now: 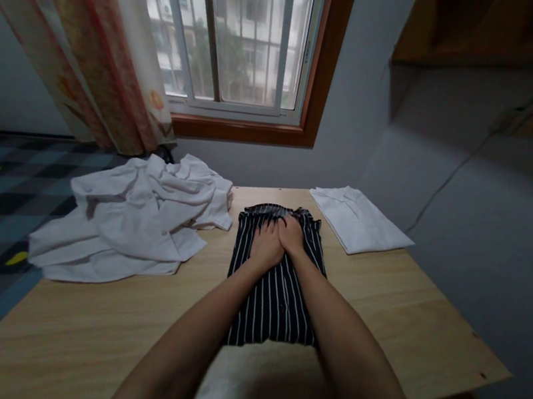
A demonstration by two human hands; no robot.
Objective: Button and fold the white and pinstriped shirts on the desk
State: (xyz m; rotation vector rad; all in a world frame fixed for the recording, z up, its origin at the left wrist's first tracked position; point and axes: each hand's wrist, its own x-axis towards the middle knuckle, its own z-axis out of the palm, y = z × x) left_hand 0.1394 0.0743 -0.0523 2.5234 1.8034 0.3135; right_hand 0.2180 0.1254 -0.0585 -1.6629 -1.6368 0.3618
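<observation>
A black garment with thin white stripes (274, 309) lies folded into a long rectangle on the wooden table, its gathered edge at the far end. What kind of garment it is, I cannot tell. My left hand (267, 244) rests flat on its upper part with the fingers stretched away from me. Beside it, and touching it, my right hand (292, 234) lies palm down on the same cloth, fingers extended. Neither hand grips the fabric.
On the left, a crumpled white shirt (136, 219) spreads across the table (367, 330) and its edge. A neatly folded white garment (359, 219) lies at the back right. Behind are a window (243, 27), a curtain (83, 15) and a dangling cord (446, 182).
</observation>
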